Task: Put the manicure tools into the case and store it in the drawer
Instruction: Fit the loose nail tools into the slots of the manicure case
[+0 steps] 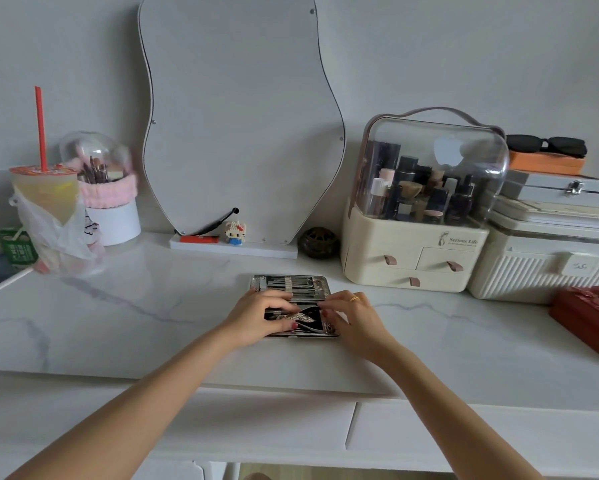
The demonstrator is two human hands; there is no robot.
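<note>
Both hands on open case, grip unclear | marble tabletop | grey wall

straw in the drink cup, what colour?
Red. The straw stands in the plastic cup at far left, clearest in the head view.

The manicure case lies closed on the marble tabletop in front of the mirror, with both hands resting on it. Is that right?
Not quite. The head view shows the manicure case lying open, not closed: tools sit strapped in its far half. The rest holds: it is on the marble tabletop in front of the mirror, with the left hand and right hand on it.
</note>
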